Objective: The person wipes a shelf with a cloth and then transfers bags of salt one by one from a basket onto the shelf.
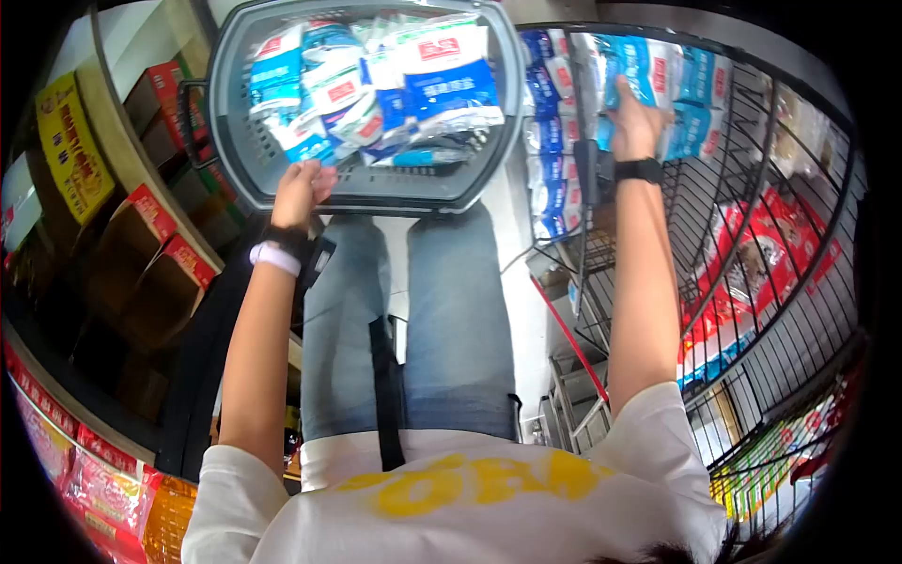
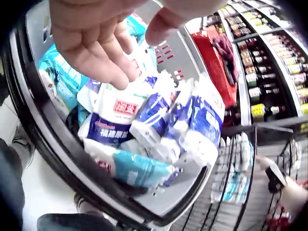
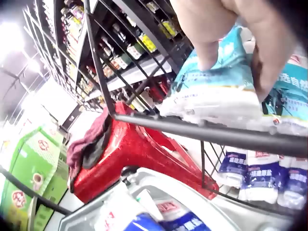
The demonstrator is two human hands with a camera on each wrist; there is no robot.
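Note:
My right hand (image 1: 639,122) reaches into a black wire cart (image 1: 590,174) and grips a teal-and-white bag of salt (image 3: 216,72), thumb and fingers on either side of its top. Other teal bags (image 1: 695,132) lie next to it, and a row of blue-and-white salt bags (image 1: 554,179) lines the cart's near side. My left hand (image 1: 303,188) is at the front rim of a grey basket (image 1: 376,200), fingers loosely bent and holding nothing. Inside the basket is a pile of blue salt bags (image 1: 456,89) and teal ones (image 1: 275,80).
Red packages (image 1: 761,249) show through the cart's wires on the right. Cardboard boxes (image 1: 155,221) stand at left. Beyond the basket is a red bin (image 3: 130,154) with a maroon cloth (image 3: 89,144) over it, before shelves of bottles (image 2: 260,79).

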